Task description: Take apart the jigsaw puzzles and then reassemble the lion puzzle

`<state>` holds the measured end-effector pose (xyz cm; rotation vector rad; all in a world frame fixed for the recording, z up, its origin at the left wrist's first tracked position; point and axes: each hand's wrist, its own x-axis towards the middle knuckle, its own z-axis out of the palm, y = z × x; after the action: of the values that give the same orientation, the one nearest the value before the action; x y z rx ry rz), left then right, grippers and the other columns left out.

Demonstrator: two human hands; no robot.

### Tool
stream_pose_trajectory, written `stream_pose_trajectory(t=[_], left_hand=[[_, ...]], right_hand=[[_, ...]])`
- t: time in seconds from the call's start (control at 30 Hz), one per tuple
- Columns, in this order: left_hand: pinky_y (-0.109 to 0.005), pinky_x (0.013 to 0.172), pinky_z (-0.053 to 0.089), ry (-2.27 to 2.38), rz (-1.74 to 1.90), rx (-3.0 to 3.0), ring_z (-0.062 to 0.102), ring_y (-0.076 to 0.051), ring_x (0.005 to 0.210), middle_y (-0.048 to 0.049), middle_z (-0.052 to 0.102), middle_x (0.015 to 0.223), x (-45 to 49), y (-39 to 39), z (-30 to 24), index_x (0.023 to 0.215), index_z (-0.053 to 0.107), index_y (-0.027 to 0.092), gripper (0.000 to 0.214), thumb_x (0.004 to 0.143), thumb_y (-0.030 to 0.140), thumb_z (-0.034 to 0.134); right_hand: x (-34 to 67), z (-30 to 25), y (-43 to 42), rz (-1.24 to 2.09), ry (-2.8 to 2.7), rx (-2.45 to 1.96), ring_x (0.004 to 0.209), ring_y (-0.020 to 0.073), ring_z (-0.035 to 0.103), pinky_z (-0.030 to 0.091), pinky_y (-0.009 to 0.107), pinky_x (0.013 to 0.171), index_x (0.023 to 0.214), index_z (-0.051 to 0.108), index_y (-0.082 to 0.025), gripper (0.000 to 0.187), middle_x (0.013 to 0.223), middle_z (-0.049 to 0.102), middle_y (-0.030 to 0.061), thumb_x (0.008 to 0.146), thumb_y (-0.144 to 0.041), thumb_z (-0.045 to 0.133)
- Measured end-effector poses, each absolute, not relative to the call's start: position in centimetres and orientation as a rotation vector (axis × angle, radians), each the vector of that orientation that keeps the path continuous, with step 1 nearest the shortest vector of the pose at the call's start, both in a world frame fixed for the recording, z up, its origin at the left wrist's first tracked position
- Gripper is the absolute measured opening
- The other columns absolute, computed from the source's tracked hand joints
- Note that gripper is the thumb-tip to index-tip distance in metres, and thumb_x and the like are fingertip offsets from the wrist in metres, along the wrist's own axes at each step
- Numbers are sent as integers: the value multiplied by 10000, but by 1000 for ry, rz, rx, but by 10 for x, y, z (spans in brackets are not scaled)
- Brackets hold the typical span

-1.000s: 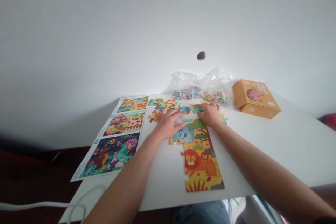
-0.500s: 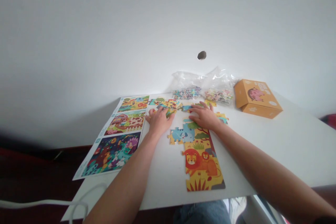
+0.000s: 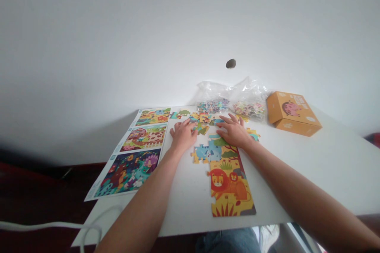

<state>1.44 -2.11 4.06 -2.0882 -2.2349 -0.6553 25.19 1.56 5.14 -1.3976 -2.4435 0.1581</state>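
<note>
A partly joined jigsaw (image 3: 230, 184) with a lion and a blue rhino lies on the white table (image 3: 311, 174). Loose puzzle pieces (image 3: 202, 119) are scattered just beyond it. My left hand (image 3: 182, 136) rests flat on the table with its fingers spread, fingertips touching the loose pieces. My right hand (image 3: 234, 131) lies flat over the top edge of the joined jigsaw, fingers stretched toward the loose pieces. Neither hand grips anything that I can see.
A sheet with three reference pictures (image 3: 135, 154) lies at the left of the table. Two clear bags of pieces (image 3: 234, 102) sit by the wall. An orange box (image 3: 292, 112) stands at the right. A white cable (image 3: 89, 229) hangs near the front left corner.
My left hand moved left from the rhino pieces and now sits further out among the loose pieces. My right hand shifted slightly left. The loose pieces have been nudged about.
</note>
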Motion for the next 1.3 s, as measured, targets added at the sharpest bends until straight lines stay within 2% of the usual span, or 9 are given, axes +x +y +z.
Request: stream_pose_trajectory(t=[0.07, 0.17, 0.4, 0.57, 0.67, 0.83, 1.1, 1.2, 1.3], left_hand=[[-653, 995, 352, -2307, -617, -2000, 435, -407, 1258, -36, 519, 1441, 13, -22, 38, 1207, 672, 363, 369, 858, 447, 587], [-655, 977, 365, -2327, -605, -1959, 441, -425, 1257, -75, 520, 1435, 9, -20, 34, 1225, 667, 343, 406, 853, 482, 583], [-439, 1097, 372, -1949, -858, -2349, 547, -259, 1222, -62, 628, 1325, 9, -14, 29, 1227, 666, 262, 380, 862, 342, 598], [-389, 1102, 391, -1779, -1020, -2522, 538, -233, 1242, -70, 623, 1321, 15, -17, 36, 1225, 667, 226, 385, 849, 246, 589], [-420, 1087, 396, -1922, -950, -2344, 520, -262, 1236, -69, 620, 1304, 16, -20, 40, 1177, 694, 239, 355, 836, 251, 595], [-546, 959, 425, -2339, -660, -1892, 492, -374, 1181, -122, 610, 1249, 15, -25, 44, 1092, 728, 268, 311, 831, 386, 606], [-541, 943, 415, -2313, -612, -1972, 468, -367, 1198, -94, 586, 1322, 17, -26, 42, 1189, 692, 299, 350, 889, 372, 527], [-521, 1007, 378, -2155, -711, -2117, 438, -332, 1238, -38, 573, 1361, 21, -28, 45, 1188, 692, 338, 336, 889, 344, 538], [-536, 1083, 293, -1926, -693, -2374, 356, -316, 1319, 41, 530, 1421, 25, -32, 48, 1144, 703, 407, 314, 886, 314, 549]], right_hand=[[250, 51, 14, 139, -2411, -1480, 1407, 394, 256, 117, 705, 1083, 1234, 643, -340, 375, 1513, 424, 28, 928, -490, 487], [251, 50, 14, 97, -2329, -1562, 1376, 399, 305, 138, 704, 1075, 1189, 670, -314, 346, 1477, 461, 60, 925, -450, 492], [253, 46, 18, 98, -2285, -1540, 1298, 377, 395, 184, 651, 1078, 1215, 641, -273, 353, 1360, 563, 90, 913, -396, 507], [252, 52, 16, 50, -2216, -1516, 1209, 314, 470, 257, 526, 1076, 1209, 637, -252, 346, 1275, 604, 91, 913, -372, 502], [253, 56, 13, 15, -2127, -1679, 1147, 316, 503, 333, 480, 1006, 1187, 651, -232, 342, 1202, 619, 124, 900, -351, 508], [257, 57, 11, -9, -1973, -2092, 1120, 401, 498, 389, 523, 892, 1135, 680, -129, 457, 1168, 587, 232, 888, -469, 500], [254, 52, 10, 94, -2157, -1854, 1188, 346, 468, 338, 520, 976, 1261, 613, -240, 418, 1276, 592, 128, 903, -408, 480], [254, 51, 13, 82, -2126, -1833, 1209, 333, 464, 312, 528, 1014, 1261, 610, -243, 406, 1305, 594, 111, 904, -391, 482], [256, 50, 19, 92, -2185, -1698, 1305, 332, 397, 322, 519, 1037, 1350, 546, -261, 464, 1453, 495, 75, 918, -417, 479]])
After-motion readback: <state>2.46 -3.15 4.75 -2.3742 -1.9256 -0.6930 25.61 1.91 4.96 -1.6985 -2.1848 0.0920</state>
